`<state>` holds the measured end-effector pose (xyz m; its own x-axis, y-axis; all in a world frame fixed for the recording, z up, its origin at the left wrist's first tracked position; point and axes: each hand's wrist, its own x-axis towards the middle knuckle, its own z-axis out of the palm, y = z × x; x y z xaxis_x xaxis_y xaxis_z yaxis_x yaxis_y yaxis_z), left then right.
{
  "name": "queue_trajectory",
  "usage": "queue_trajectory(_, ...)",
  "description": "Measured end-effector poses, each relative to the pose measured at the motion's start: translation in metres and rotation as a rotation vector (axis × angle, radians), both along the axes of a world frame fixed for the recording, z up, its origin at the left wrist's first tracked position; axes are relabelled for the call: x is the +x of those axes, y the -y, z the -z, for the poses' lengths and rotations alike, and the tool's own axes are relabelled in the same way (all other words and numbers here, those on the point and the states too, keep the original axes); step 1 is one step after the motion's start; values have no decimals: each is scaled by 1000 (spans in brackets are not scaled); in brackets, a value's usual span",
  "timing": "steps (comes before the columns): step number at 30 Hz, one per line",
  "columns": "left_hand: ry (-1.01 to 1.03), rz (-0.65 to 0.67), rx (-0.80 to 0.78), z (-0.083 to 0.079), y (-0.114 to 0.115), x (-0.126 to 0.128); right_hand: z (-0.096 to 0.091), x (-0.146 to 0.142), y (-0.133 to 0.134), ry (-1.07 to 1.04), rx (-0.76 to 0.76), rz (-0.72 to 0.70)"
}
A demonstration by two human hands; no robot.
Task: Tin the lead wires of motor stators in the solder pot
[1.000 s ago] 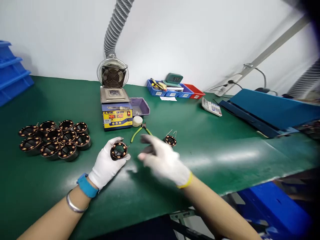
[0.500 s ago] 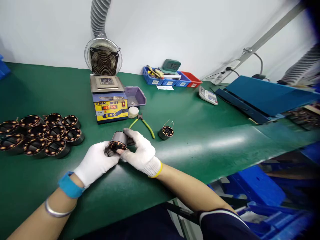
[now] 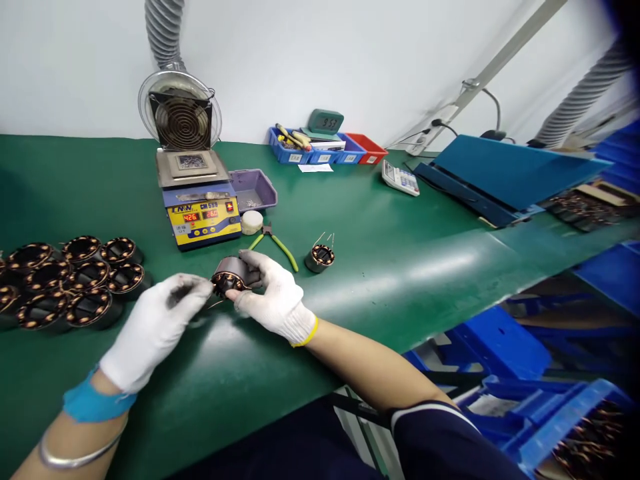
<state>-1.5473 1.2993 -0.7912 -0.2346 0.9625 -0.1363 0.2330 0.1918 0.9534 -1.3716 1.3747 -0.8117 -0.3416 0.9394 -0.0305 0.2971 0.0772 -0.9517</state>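
My right hand (image 3: 273, 293), in a white glove, grips a motor stator (image 3: 233, 265) with a grey metal shell, its ring of copper windings tilted toward me. Thin wire leads stick out at the stator's lower left. At that left rim, my gloved left hand (image 3: 155, 327) has thumb and fingers pinched together; what they hold, if anything, is too small to make out. A second stator (image 3: 320, 259) stands to the right with its leads pointing up. Behind the held stator lie green-handled cutters (image 3: 283, 248).
Several stators (image 3: 95, 310) stand grouped at the left. A yellow-blue solder pot (image 3: 204, 223) sits behind my hands, beside a purple tray (image 3: 255, 187) and a round white tub (image 3: 251, 222). Farther right are small blue bins (image 3: 290, 155), a calculator (image 3: 400, 179) and a blue panel (image 3: 520, 173).
My left hand has shifted from beneath the stator to its left rim and now pinches there. My right hand keeps its grip. The view has turned slightly right.
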Motion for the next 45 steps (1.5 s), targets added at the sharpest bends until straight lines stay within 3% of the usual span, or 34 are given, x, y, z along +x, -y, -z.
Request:
queue_trajectory(4,102,69,-27,-5,8,-1,-2,-3,0,-58,-102,25)
queue_trajectory(6,165,-7,62,-9,11,-5,-4,-3,-1,-112,-153,39)
queue_trajectory(8,91,-126,126,-10,11,-4,-5,-3,-1,-159,-177,45)
queue_trajectory(11,-30,-112,25,-6,6,8,-5,-4,0,-187,-177,38)
queue_trajectory(15,57,-66,-53,2,5,21,-2,-5,0,-186,-169,40)
queue_trajectory(19,42,-185,-32,-1,9,22,-4,-5,-1,-209,-181,62)
queue_trajectory(21,14,-247,23,-5,8,21,-6,-5,-1,-211,-170,75)
queue_trajectory(25,60,-164,10,-5,6,24,-6,-5,2,-193,-87,73)
queue_trajectory(32,141,-183,20,-6,12,25,-3,-5,3,-111,11,42)
queue_trajectory(35,119,-149,81,-14,16,25,-14,-9,-20,-34,158,72)
queue_trajectory(38,63,-110,131,-14,18,30,-39,-21,-62,136,384,72)
queue_trajectory(42,-179,51,150,2,21,37,-82,-57,-127,512,700,21)
queue_trajectory(45,-448,179,207,14,23,41,-108,-91,-163,707,781,-9)
